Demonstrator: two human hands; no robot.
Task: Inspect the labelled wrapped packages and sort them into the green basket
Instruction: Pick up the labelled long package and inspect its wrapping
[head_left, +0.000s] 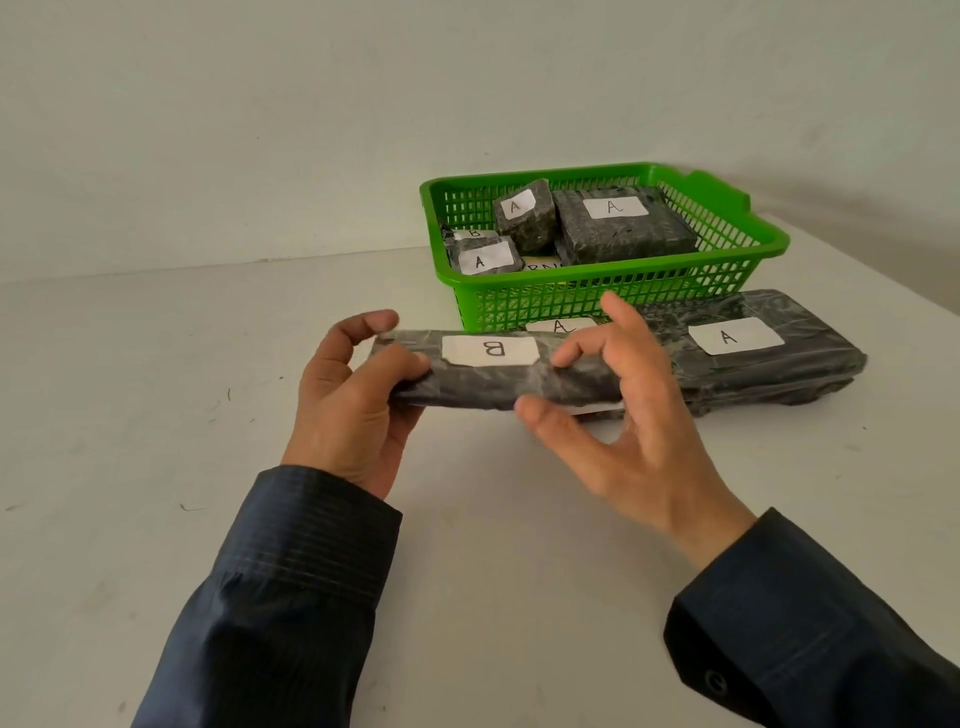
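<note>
Head view: I'm holding the long package (498, 382) low over the table (156, 415), just in front of the green basket (571, 304). Its label (491, 349), a B, faces up. My left hand (358, 410) grips the left end with the thumb on top. My right hand (628, 421) pinches the other end between thumb and forefinger, with the other fingers spread. I judge this to be the inspection step. Next, the package needs lifting over the basket's near wall into a gap among the stacked packages (623, 231) inside.
</note>
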